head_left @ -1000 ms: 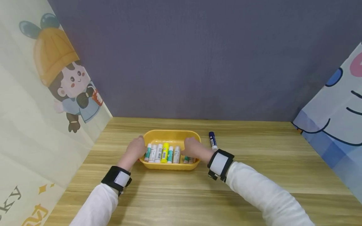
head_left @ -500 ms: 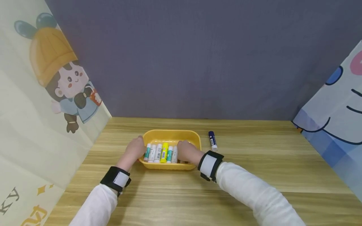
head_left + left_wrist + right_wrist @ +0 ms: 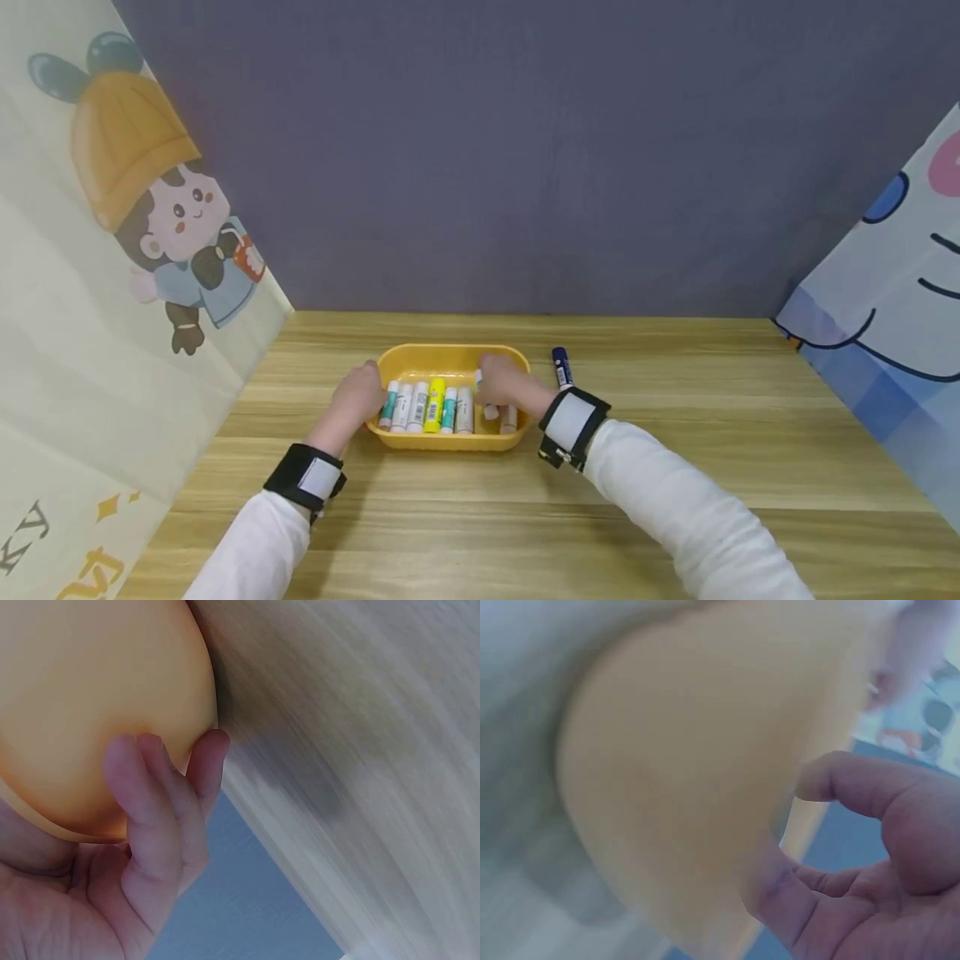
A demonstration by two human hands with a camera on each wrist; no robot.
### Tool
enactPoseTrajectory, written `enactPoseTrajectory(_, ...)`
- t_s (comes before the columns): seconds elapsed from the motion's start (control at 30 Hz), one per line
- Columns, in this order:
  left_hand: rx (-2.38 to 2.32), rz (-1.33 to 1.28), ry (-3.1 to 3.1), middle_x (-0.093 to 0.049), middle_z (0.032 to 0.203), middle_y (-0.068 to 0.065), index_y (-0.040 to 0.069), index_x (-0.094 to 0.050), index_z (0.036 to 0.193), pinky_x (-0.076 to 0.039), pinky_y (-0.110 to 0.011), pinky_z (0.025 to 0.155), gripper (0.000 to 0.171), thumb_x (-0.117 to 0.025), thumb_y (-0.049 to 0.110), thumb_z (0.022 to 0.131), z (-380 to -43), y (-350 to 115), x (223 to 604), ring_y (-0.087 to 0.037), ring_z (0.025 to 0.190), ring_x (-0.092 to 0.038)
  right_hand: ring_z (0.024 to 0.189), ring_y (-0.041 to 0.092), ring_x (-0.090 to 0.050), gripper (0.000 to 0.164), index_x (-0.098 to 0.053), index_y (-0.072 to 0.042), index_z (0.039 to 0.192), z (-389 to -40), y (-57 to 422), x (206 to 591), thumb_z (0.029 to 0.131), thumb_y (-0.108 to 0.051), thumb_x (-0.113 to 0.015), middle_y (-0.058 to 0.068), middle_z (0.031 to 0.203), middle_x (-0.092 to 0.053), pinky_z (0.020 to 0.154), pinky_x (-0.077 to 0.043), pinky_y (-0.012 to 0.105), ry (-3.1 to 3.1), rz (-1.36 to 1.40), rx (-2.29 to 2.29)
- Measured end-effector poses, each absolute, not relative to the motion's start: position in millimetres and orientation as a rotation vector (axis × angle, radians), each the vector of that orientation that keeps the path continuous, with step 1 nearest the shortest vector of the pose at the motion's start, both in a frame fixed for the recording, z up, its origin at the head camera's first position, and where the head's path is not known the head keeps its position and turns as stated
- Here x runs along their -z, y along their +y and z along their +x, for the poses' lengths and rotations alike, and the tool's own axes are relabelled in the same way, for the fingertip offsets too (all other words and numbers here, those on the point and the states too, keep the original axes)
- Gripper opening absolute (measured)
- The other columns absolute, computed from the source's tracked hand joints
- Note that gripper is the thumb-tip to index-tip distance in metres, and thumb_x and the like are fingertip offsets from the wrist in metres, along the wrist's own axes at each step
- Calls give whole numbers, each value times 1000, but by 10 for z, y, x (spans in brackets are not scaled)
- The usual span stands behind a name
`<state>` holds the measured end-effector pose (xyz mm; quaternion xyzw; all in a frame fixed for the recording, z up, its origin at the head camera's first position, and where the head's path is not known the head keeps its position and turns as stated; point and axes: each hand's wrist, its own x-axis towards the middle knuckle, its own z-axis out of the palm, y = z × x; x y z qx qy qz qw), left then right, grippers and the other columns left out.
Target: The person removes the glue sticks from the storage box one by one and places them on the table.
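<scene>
A yellow plastic tray holds a row of glue sticks, among them a bright yellow glue stick and a teal-and-white glue stick. At the tray's left end, my left hand grips the rim; the left wrist view has its fingers curled against the outer wall. Over the right part of the tray, my right hand pinches a tilted glue stick, mostly hidden by the fingers. One pinkish glue stick lies beside it at the tray's right end.
A navy glue stick lies on the wooden table just right of the tray, partly covered by my right wrist strap. A dark wall panel stands behind the table, with printed cloths on both sides.
My right hand moved left along the row, then back right and slightly up, now with a tilted glue stick in its fingers. The left hand keeps its grip on the tray.
</scene>
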<state>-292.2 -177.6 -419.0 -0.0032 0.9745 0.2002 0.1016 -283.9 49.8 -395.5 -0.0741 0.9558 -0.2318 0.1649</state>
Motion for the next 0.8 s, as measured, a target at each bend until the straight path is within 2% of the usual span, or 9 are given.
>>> enactPoseTrajectory(0.13,-599,-26,2865,-51,100,-28,-9,-25,133,-45,-25,37,58,-52,13,87,-2919,-1772,4179,-21,50,-54,55,20,-62,58,-37,-2,130,-2892,650,3689,78,-10,-61,18,98,-57,55,-54,32,2690,-210,769)
enactPoseTrajectory(0.33,-615,-34,2861,-51,101,-27,-9,-23,134,-45,-25,37,59,-51,13,87,-2943,-1766,4192,-21,53,-54,58,20,-63,60,-37,-3,131,-2966,963,3361,77,-10,-60,18,96,-55,50,-52,26,2740,-207,828)
enactPoseTrajectory(0.5,-616,-47,2875,-51,99,-27,-9,-24,133,-45,-25,36,58,-51,13,87,-2989,-1746,4221,-21,53,-54,66,25,-64,59,-34,-5,132,-3083,1310,3181,80,-16,-61,18,100,-54,51,-52,26,2766,-180,856)
enactPoseTrajectory(0.63,-624,-62,2881,-52,97,-26,-8,-26,132,-45,-25,36,56,-52,13,87,-3014,-1724,4229,-21,52,-54,63,24,-63,59,-33,-3,132,-3193,1602,3128,82,-17,-60,21,98,-56,51,-52,26,2804,-128,868)
enactPoseTrajectory(0.8,-633,-78,2883,-52,94,-25,-9,-27,131,-45,-25,36,55,-52,13,87,-3039,-1702,4226,-21,51,-54,61,19,-63,58,-35,6,130,-3345,1935,3182,83,-18,-59,25,101,-56,54,-53,27,2799,-40,867)
